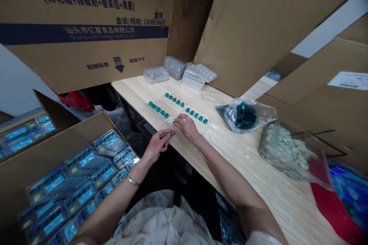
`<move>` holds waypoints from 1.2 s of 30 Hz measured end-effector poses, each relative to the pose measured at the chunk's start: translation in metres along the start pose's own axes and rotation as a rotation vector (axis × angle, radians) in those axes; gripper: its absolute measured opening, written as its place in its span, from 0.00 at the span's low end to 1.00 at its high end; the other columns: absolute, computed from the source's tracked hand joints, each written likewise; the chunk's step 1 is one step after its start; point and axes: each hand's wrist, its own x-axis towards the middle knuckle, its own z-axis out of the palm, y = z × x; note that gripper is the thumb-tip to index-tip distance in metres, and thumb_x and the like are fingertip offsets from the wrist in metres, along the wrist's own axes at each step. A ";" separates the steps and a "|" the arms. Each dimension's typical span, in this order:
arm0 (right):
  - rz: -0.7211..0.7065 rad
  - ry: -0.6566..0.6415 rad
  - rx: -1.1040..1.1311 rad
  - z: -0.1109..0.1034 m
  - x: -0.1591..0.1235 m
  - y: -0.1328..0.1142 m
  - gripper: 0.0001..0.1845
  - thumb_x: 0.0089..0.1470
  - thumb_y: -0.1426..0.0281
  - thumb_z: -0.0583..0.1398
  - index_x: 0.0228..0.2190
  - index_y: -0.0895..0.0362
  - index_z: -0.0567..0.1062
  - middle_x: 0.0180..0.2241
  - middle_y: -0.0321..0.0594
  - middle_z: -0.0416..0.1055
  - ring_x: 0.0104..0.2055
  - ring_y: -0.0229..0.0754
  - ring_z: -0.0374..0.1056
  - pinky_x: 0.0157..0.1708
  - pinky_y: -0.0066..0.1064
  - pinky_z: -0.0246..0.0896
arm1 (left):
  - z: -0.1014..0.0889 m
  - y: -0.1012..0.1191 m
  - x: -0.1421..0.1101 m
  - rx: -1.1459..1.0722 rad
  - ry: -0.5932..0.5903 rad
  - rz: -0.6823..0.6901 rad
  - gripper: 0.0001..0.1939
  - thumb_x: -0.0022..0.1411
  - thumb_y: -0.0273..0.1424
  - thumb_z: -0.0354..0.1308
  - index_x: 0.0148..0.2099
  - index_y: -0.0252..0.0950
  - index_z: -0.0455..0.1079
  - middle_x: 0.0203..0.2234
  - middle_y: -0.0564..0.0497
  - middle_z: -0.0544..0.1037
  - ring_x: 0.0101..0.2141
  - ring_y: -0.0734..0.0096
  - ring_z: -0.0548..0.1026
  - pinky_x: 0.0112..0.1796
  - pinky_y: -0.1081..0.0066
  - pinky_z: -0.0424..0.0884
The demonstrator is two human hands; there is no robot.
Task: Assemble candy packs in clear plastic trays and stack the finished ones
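My right hand [186, 125] is at the table's front edge, fingers pinched on a small dark teal piece [174, 122]. Close beside it, my left hand [159, 144] is closed in a pinch; whatever it holds, if anything, is too small to make out. Just beyond the hands lie clear plastic trays with teal pieces in rows: a left tray [158, 110], a far tray [174, 100] and a right tray [196, 115]. The right hand is nearest the end of the left row. To the right of it, an empty clear tray [220, 138] lies flat.
An open bag of teal pieces [245, 116] and a clear tub of pale pieces [284, 147] stand right, beside a red container [333, 203]. Stacked clear trays [195, 78] sit at the back. A carton of blue-labelled packs [83, 160] is at left; cardboard walls [258, 26] surround the table.
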 end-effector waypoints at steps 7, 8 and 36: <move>-0.030 -0.044 -0.045 -0.002 0.001 -0.007 0.06 0.53 0.74 0.58 0.28 0.58 0.76 0.32 0.45 0.71 0.38 0.44 0.65 0.38 0.33 0.61 | 0.005 0.009 0.003 -0.180 0.000 -0.022 0.14 0.52 0.33 0.63 0.39 0.29 0.72 0.38 0.40 0.77 0.17 0.88 0.60 0.12 0.85 0.49; -0.018 -0.008 0.009 -0.006 -0.002 -0.008 0.05 0.53 0.73 0.59 0.32 0.58 0.76 0.34 0.45 0.72 0.39 0.44 0.65 0.39 0.33 0.61 | 0.006 0.012 0.004 -0.257 0.010 -0.042 0.12 0.54 0.32 0.62 0.39 0.28 0.73 0.38 0.41 0.77 0.17 0.88 0.62 0.13 0.85 0.53; 0.497 0.359 1.132 -0.063 -0.088 -0.025 0.15 0.43 0.61 0.65 0.33 0.56 0.77 0.29 0.38 0.76 0.31 0.40 0.71 0.37 0.36 0.68 | 0.077 0.003 0.007 -0.073 -0.135 0.076 0.15 0.47 0.34 0.67 0.37 0.31 0.74 0.30 0.48 0.78 0.32 0.71 0.76 0.37 0.68 0.74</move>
